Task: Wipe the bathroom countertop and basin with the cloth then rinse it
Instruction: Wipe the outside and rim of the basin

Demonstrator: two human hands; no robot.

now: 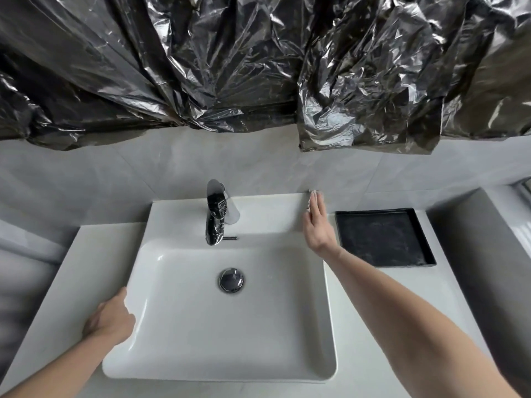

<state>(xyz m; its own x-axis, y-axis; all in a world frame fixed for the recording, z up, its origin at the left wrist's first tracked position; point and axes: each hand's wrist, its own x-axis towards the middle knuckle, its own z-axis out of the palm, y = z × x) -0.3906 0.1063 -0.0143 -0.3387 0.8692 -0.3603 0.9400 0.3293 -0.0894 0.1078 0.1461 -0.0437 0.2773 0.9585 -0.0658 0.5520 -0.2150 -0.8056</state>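
Note:
A white rectangular basin (184, 326) sits on a pale countertop (71, 268), with a chrome tap (215, 216) at its back and a chrome drain plug (231, 280) in its floor. My right hand (317, 222) lies flat with straight fingers at the basin's back right corner, pressing a small white cloth (313, 193) that peeks out past the fingertips. My left hand (110, 318) rests on the basin's left rim, fingers over the edge, holding nothing.
A black square tray (425, 248) lies on the countertop right of the basin. Crumpled black plastic sheeting (258, 67) hangs over the wall above. A grey tiled wall (115, 182) backs the counter, and a grey ledge (474, 239) rises at the far right.

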